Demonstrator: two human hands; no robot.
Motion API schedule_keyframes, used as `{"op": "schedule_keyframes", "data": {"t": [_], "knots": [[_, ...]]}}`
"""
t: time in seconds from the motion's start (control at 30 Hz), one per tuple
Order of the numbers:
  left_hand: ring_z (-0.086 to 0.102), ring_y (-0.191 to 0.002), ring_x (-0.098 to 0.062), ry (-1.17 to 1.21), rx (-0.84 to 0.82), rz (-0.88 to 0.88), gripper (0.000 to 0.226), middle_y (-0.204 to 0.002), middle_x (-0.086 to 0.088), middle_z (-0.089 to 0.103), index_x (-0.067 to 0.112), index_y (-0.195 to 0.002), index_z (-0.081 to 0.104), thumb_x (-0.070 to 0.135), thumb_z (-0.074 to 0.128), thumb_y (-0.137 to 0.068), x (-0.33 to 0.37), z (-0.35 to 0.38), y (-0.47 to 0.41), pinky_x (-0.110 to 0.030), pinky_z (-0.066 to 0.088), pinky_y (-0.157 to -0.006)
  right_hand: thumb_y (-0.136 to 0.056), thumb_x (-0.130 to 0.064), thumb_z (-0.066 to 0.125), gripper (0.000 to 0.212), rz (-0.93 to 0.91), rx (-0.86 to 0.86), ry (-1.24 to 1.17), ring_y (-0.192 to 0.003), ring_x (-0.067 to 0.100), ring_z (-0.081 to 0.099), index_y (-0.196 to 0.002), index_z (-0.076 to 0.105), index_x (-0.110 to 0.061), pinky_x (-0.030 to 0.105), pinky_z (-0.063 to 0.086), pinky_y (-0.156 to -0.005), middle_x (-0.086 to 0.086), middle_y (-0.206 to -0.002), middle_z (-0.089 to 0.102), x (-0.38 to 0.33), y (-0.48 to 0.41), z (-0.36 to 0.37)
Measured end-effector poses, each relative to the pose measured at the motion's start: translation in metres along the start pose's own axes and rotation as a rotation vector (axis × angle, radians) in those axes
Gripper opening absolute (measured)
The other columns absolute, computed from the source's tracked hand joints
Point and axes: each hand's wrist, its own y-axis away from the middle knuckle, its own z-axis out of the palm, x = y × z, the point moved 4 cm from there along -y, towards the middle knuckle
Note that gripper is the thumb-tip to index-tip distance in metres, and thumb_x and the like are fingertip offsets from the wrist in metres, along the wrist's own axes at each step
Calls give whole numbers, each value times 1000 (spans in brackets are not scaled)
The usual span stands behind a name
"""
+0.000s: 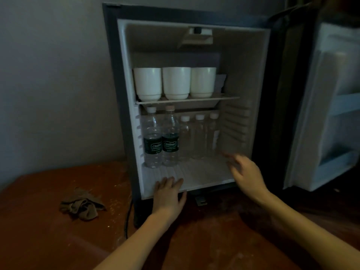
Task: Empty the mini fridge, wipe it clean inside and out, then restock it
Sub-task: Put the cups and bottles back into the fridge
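While the left hand (pixel 168 193) lay flat on the front lip of the mini fridge (pixel 120 94), its grip was apart, with the fingers straight and nothing held. The right hand (pixel 246 172) hung in the air at the lower right of the opening. It was blurred, and its grip was likewise apart, fingers spread with nothing between them.

Just beyond both hands stretched the fridge's ribbed white floor. At its left stood two labelled bottles (pixel 161 137), upright and side by side, with dark green bands around their middles. To their right and further back stood three smaller bottles (pixel 198 137) in a row, clear with pale caps. Above them, a thin shelf (pixel 187 99) carried three white cups (pixel 176 82), touching or nearly so. The door (pixel 331 114) was swung wide open to the right, its inner racks pale and dim.

Outside the fridge, to the left, a crumpled brown cloth (pixel 81 204) lay on the reddish-brown surface (pixel 39 230), well apart from the left hand. A dark cord (pixel 127 217) ran down beside the cabinet's lower left corner, and a grey wall (pixel 48 75) rose behind.
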Motion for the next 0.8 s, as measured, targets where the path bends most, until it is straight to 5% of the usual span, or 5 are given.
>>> {"op": "schedule_keyframes", "data": {"t": [0.17,0.3,0.4,0.53,0.8], "knots": [[23,-144,-20,12,6,-34,57,-156,0,28,19,-150,30,33,46,-97,28,-4,22,-36,15,-120,-93,-21,48,24,-116,325,136,-83,14,59,-102,67,-10,27,46,-73,2,-89,64,17,69,-128],[38,-137,-17,90,-21,2,57,-151,0,39,17,-146,39,15,53,-91,52,-12,35,-28,37,-108,-92,-13,47,22,114,499,157,-89,25,58,-104,63,-4,26,41,-74,10,-94,60,66,68,-183],[42,-134,-13,139,-45,101,58,-149,4,42,23,-146,40,12,53,-91,93,-13,49,-26,38,-107,-93,-2,49,35,328,278,243,-117,35,50,-127,56,-5,37,42,-91,17,-123,56,114,54,-193],[42,-134,-10,191,-18,191,53,-149,9,40,28,-144,43,19,54,-93,144,-14,68,-26,38,-107,-89,-13,42,51,412,-178,408,-139,33,31,-140,46,-8,38,29,-113,13,-151,37,145,44,-173],[42,-133,-9,248,66,250,48,-147,13,39,32,-140,45,20,52,-94,194,-22,99,-28,36,-104,-87,-9,46,45,344,-262,426,-113,36,53,-132,50,-15,44,48,-87,13,-136,50,137,55,-166]]}}
